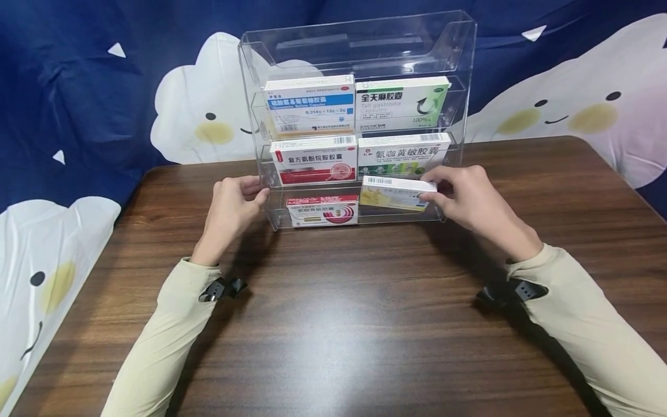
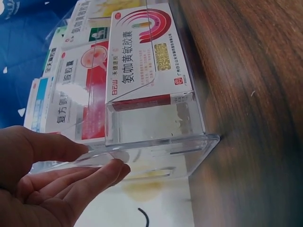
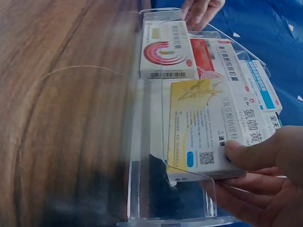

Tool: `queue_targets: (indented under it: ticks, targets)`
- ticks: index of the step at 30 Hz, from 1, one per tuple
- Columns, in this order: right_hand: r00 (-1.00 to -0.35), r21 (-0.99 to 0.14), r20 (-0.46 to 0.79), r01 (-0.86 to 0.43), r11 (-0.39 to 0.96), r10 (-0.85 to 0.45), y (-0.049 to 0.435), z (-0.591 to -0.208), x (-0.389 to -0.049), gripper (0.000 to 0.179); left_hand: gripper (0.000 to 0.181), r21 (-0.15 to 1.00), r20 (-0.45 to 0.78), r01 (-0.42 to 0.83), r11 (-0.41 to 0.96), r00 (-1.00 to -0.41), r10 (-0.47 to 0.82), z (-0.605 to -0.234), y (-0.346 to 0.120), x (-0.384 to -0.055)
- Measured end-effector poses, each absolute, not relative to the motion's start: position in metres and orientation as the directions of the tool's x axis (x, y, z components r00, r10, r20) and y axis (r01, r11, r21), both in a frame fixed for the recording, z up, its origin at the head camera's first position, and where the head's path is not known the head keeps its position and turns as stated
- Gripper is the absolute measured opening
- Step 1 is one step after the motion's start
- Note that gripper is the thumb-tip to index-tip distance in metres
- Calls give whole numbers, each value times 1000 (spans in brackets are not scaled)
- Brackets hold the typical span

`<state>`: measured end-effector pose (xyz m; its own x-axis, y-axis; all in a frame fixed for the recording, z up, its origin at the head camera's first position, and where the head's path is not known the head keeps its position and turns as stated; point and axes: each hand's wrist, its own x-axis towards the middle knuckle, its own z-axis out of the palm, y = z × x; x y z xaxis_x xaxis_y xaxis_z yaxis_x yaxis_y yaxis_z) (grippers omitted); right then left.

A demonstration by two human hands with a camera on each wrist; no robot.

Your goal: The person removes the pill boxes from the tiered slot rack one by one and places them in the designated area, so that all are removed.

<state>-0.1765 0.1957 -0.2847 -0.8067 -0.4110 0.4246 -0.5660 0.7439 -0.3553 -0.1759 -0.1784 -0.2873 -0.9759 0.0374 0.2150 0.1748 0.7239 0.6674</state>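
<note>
A clear acrylic display rack (image 1: 359, 55) with stepped tiers stands on the table. My left hand (image 1: 228, 209) pinches its left side panel (image 2: 156, 156) between thumb and fingers. With thumb and fingers my right hand (image 1: 471, 200) holds a yellow-and-white medicine box (image 1: 394, 198) by its right end. That box sits tilted at the right half of the bottom tier, its lower edge behind the clear front lip in the right wrist view. Left of it in the same tier is a white medicine box with pink-red arcs (image 1: 324, 213).
The middle tier holds a red-and-white box (image 1: 315, 162) and a white-and-green box (image 1: 403, 156). Above them stand a blue-and-white box (image 1: 310, 107) and another green-and-white box (image 1: 401, 104). A blue curtain (image 1: 140, 104) with white clouds hangs behind the wooden table (image 1: 333, 324).
</note>
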Motion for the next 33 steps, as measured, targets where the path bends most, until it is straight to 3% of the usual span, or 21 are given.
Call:
queue_targets:
  ticks: [8, 12, 19, 24, 33]
  targets:
    - [-866, -547, 431, -475, 689, -255, 199, -278, -172, 19, 32, 669, 214, 184, 720, -976, 51, -289, -180, -178]
    - [-905, -651, 367, -414, 636, -213, 204, -275, -168, 22, 32, 665, 219, 191, 722, -974, 56, -290, -181, -178]
    - [-958, -793, 193, -278, 542, -210, 215, -276, -164, 25, 32, 669, 224, 194, 717, -973, 54, -289, -182, -177]
    - [-964, -868, 152, -235, 437, -216, 221, -284, -162, 28, 33, 677, 212, 180, 713, -976, 45, -289, -183, -177]
    - [-957, -910, 63, -172, 377, -284, 225, -303, -157, 29, 33, 681, 213, 185, 708, -976, 49, -290, -183, -179]
